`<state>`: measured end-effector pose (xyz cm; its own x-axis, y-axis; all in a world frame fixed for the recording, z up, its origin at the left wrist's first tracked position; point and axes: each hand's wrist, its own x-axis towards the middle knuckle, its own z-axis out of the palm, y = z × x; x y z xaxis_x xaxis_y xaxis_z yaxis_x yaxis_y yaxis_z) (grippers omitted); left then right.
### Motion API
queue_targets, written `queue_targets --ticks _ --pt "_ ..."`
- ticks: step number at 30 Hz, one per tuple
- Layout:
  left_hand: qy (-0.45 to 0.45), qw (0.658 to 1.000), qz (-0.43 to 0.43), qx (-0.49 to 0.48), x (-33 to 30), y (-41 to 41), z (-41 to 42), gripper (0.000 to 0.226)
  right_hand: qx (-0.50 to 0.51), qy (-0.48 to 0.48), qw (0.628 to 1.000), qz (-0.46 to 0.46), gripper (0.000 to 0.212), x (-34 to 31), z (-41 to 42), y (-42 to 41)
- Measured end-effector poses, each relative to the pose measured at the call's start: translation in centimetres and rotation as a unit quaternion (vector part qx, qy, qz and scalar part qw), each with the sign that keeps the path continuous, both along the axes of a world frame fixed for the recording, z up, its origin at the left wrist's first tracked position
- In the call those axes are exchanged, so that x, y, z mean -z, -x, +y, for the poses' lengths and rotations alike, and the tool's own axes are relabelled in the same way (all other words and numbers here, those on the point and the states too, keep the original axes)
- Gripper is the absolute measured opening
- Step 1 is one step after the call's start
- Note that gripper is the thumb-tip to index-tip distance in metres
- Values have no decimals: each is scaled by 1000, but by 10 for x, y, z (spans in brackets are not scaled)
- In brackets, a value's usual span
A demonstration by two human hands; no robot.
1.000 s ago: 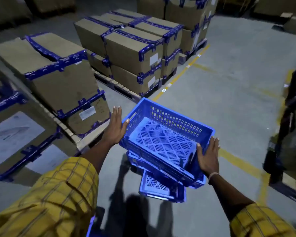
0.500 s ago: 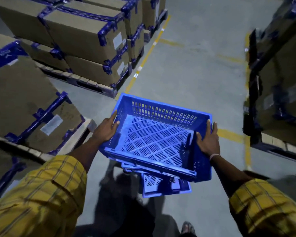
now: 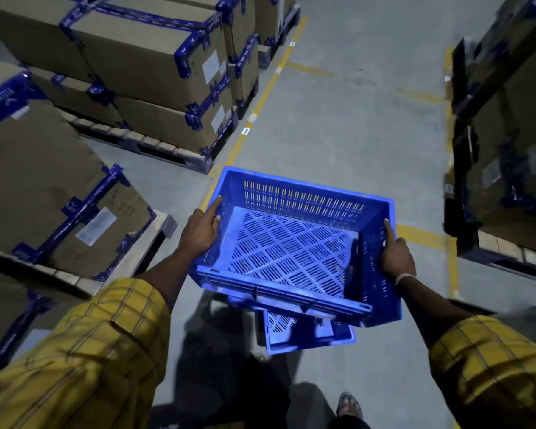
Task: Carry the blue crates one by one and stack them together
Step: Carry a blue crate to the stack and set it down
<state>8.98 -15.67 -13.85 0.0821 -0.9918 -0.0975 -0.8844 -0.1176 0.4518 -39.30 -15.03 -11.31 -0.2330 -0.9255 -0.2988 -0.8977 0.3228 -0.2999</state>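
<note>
Warehouse aisle, grey concrete floor [image 3: 353, 125] with yellow lane lines. Taped cardboard cartons [image 3: 155, 66] on wooden pallets [image 3: 155, 147] along the left; darker pallet loads [image 3: 508, 119] at the right edge. Blue crate [image 3: 294, 246], open-topped, slotted walls and lattice bottom, carried in the air over the floor between the rows, tilted a little toward the wearer. Second blue crate [image 3: 307, 335] partly visible beneath it; whether the two touch, or whether the lower one stands on the floor, cannot be told. Left hand [image 3: 200, 230] grips the crate's left wall, thumb over the rim, fingers outside. Right hand [image 3: 395, 258] grips the right wall the same way. Judgement: empty moulded plastic, so light and stiff, smooth at the rims; the two short walls, held opposite each other, keep it level for nesting. Sandalled foot [image 3: 348, 405] at the bottom edge.
</note>
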Motion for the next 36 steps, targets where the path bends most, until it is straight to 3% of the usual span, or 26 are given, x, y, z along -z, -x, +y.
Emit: queue_targets --ticks 10,19,36 --pt "-7 999 32 16 -74 29 -3 55 6 23 999 -41 80 -63 18 40" --pt "5 998 23 56 -137 125 -33 56 30 54 995 -81 72 -103 5 134" --pt "34 999 30 14 -167 340 -111 58 -23 90 991 -92 72 -129 -131 368"
